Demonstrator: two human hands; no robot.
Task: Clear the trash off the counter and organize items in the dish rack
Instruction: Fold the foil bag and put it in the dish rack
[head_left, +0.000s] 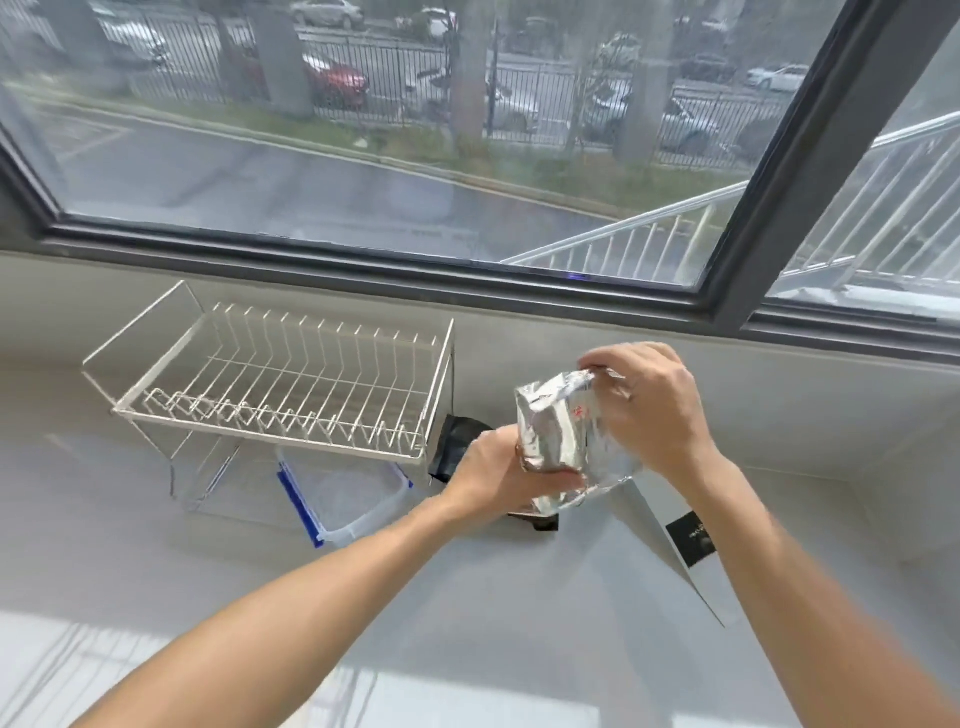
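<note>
A crumpled silver foil bag (558, 431) is held above the counter, right of the dish rack. My left hand (493, 475) grips its lower left side from underneath. My right hand (644, 402) pinches its top right corner. The white wire dish rack (280, 384) stands at the left on the pale counter (467, 597) with nothing on its wires. A black packet (454, 447) lies just right of the rack, partly hidden by my left hand. Another dark item (543, 521) peeks out under the foil bag.
A clear plastic container with blue clips (343, 499) sits on the counter, partly under the rack's front right corner. A white flat box with a black label (685, 540) lies to the right, under my right forearm. A large window (415, 130) runs along the back.
</note>
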